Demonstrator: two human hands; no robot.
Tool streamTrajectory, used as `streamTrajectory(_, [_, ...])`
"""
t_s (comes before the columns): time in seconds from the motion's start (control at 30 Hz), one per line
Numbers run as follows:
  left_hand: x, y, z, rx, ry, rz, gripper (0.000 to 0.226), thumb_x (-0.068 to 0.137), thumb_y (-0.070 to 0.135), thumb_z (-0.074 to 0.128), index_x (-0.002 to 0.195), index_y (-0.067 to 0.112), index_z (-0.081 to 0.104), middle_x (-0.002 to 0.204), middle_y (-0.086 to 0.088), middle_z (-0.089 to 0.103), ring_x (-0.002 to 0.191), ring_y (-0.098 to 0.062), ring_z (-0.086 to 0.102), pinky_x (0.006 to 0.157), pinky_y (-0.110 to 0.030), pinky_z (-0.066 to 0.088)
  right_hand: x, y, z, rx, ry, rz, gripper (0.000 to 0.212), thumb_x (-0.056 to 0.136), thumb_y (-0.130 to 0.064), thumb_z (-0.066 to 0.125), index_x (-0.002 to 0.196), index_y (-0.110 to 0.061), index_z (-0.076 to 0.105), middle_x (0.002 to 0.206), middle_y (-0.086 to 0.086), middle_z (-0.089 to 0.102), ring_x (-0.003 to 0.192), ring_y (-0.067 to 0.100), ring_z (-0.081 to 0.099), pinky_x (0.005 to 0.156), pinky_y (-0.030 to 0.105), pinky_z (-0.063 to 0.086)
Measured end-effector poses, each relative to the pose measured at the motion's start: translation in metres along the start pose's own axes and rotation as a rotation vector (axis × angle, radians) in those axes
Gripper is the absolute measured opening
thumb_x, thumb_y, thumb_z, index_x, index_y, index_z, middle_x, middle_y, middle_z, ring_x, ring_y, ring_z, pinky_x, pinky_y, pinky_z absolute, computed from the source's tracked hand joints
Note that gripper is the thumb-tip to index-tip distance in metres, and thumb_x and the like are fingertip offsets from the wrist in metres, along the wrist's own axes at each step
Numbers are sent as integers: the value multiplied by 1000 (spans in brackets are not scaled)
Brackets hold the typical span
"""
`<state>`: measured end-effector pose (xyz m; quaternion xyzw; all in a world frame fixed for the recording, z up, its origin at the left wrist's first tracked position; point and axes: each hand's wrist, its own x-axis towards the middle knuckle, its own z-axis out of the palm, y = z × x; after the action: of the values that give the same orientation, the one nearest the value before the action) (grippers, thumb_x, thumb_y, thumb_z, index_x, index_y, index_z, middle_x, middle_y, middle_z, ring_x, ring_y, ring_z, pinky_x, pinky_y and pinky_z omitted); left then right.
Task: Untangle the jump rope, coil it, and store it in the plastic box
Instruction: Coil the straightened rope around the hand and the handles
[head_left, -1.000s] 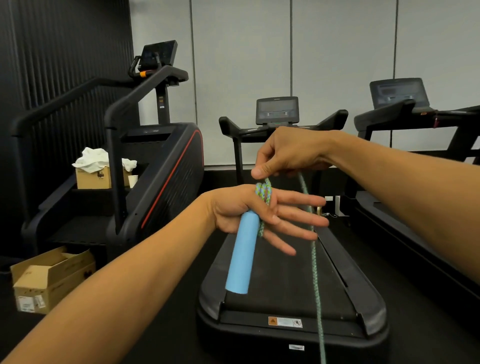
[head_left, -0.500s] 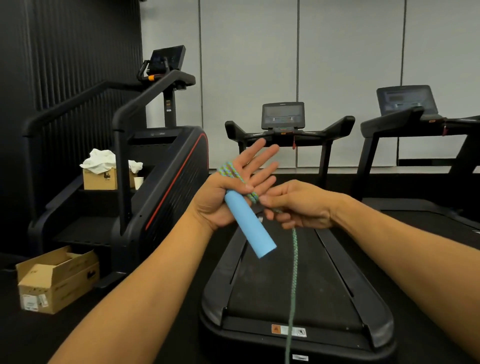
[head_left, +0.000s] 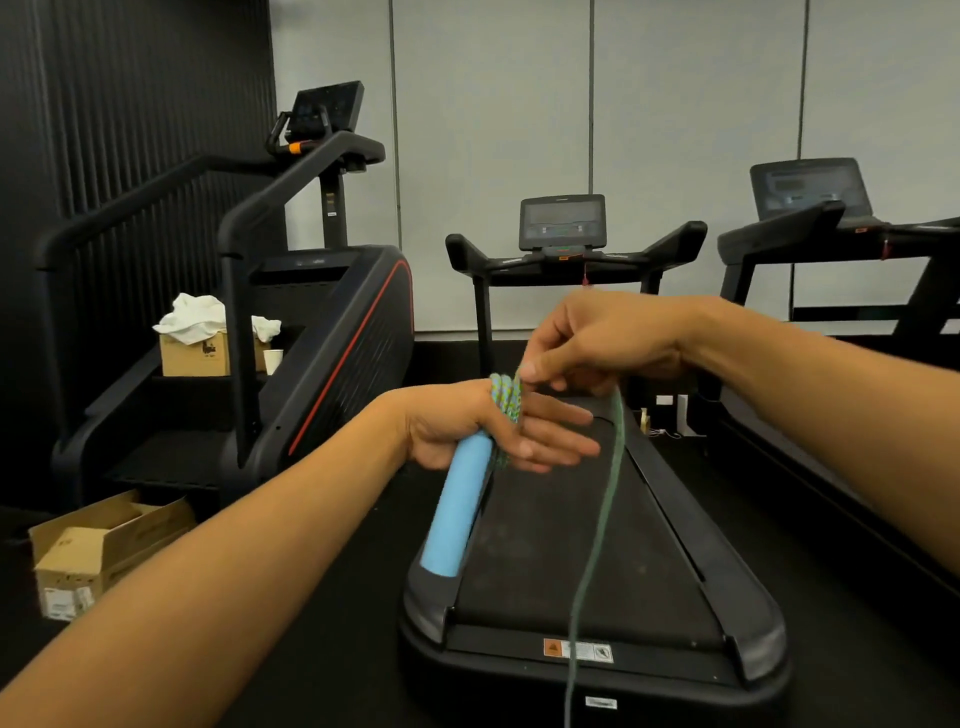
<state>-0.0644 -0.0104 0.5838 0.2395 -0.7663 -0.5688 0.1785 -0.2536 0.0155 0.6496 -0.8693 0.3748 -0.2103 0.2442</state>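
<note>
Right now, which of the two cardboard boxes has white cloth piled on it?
The cardboard box on the stair machine, behind its handrail, carries the white cloth. The open box on the floor shows none.

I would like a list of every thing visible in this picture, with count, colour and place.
jump rope: one, green, wound over left palm, tail hanging down
handle: one, light blue, under left hand
treadmills: two, black, centre and right
stair machine: one, black, left
cardboard boxes: two, brown, floor left and on the machine's step
white cloth: one, on upper box
left hand: one, fingers straight
right hand: one, pinching rope
</note>
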Motion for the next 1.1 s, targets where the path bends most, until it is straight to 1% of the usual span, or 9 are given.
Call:
streamTrajectory(0.13, [3, 4, 9, -84, -111, 39, 58, 92, -3, 45, 149, 5, 38, 150, -21, 46, 138, -36, 46, 115, -48, 37, 6, -3, -4, -144, 123, -46, 27, 93, -22, 66, 89, 4, 70, 59, -1, 58, 45, 6, 42, 43, 20, 35])
streamTrajectory(0.3, [1, 3, 13, -190, -107, 171, 54, 93, 5, 46, 147, 6, 42, 142, -19, 55, 130, -34, 55, 112, -49, 40, 6, 9, -8, 6, 176, -84, 19, 96, -15, 62, 80, -12, 72, 64, 0, 61, 51, 2, 51, 50, 17, 41])
streamTrajectory(0.57, [-1, 0, 14, -291, -237, 342, 64, 94, -2, 45, 154, 13, 29, 150, -18, 47, 136, -37, 49, 116, -51, 35, 1, 26, 11, 315, -13, -35, 17, 97, -11, 57, 101, -5, 72, 90, 9, 74, 81, 20, 72, 71, 29, 58])
streamTrajectory(0.63, [0, 3, 9, -327, -205, 415, 70, 91, -6, 50, 155, 13, 29, 151, -17, 46, 136, -38, 48, 118, -51, 31, 2, 32, 22, 353, -11, -55, 23, 100, -9, 50, 97, -16, 71, 90, 8, 75, 84, 27, 73, 72, 35, 56])
streamTrajectory(0.67, [1, 4, 7, -335, -173, 448, 72, 89, -7, 52, 154, 13, 30, 152, -17, 45, 137, -38, 48, 119, -50, 31, 5, 35, 26, 379, 23, -54, 30, 102, -8, 43, 93, -19, 69, 83, 8, 73, 74, 25, 70, 65, 33, 49])
streamTrajectory(0.73, [3, 8, 1, -352, -107, 490, 74, 86, -10, 49, 154, 12, 30, 154, -17, 41, 138, -36, 47, 118, -48, 32, 14, 39, 31, 419, 100, -23, 38, 102, -4, 33, 82, -18, 63, 63, 1, 60, 51, 13, 46, 51, 25, 33])
streamTrajectory(0.8, [2, 13, -5, -398, -43, 506, 73, 84, -12, 46, 153, 10, 32, 157, -17, 37, 140, -35, 44, 116, -43, 37, 22, 40, 29, 430, 142, 9, 33, 100, -4, 35, 82, -14, 59, 63, 4, 55, 50, 11, 32, 48, 24, 25])
streamTrajectory(0.93, [6, 26, -13, -442, 100, 509, 75, 80, -17, 41, 151, 5, 34, 155, -21, 39, 142, -34, 40, 112, -39, 42, 27, 36, 21, 443, 188, 46, 14, 98, -7, 48, 88, -9, 58, 68, 9, 55, 48, 12, 32, 45, 23, 27])
streamTrajectory(1.1, [11, 39, -24, -393, 264, 503, 82, 71, -19, 35, 149, 7, 39, 153, -16, 45, 141, -30, 44, 115, -40, 37, 26, 33, 20, 487, 210, 83, 21, 99, -14, 55, 101, 1, 69, 64, 7, 57, 47, 11, 33, 47, 24, 28])
